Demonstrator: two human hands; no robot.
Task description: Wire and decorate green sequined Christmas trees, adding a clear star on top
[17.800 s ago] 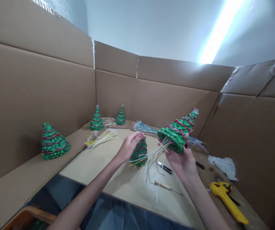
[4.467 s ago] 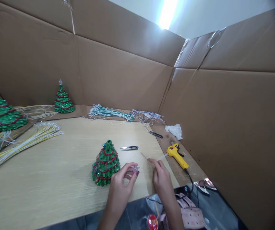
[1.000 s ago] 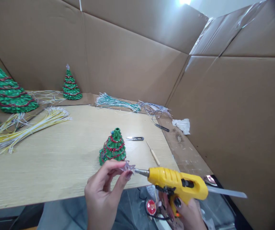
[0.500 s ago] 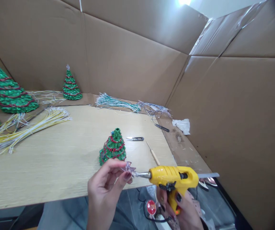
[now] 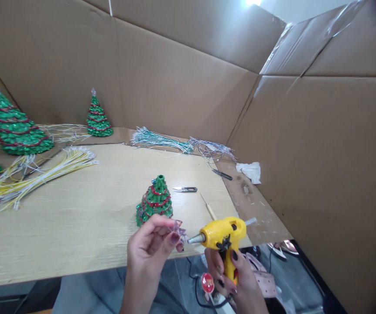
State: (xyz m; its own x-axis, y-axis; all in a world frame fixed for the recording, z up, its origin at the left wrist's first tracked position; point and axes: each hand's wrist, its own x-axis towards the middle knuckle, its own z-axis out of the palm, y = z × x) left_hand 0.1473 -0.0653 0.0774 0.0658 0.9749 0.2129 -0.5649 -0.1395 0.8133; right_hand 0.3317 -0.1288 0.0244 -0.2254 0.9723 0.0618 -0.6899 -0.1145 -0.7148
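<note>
Between its thumb and fingers my left hand (image 5: 153,253) pinches a small translucent purple star (image 5: 179,231) over the table's front edge. My right hand (image 5: 234,274) is wrapped round the handle of a yellow glue gun (image 5: 222,234), whose metal nozzle points left, close to the star's underside. Whether nozzle and star touch, I cannot tell. Just behind my left hand stands a small green tree (image 5: 157,198) with red garlands and a bare top; its lower front is partly hidden by my fingers.
Snips (image 5: 185,189) and a wooden-handled awl (image 5: 209,206) lie right of the tree, more snips (image 5: 222,174) and a white tissue (image 5: 250,172) farther back. Wire bundles (image 5: 162,140) and star-topped trees (image 5: 98,117) line the back and left. Cardboard walls (image 5: 181,56) enclose the table.
The glue gun has turned and its rear has swung toward the left, with my right hand. My left hand and the star have shifted slightly right.
</note>
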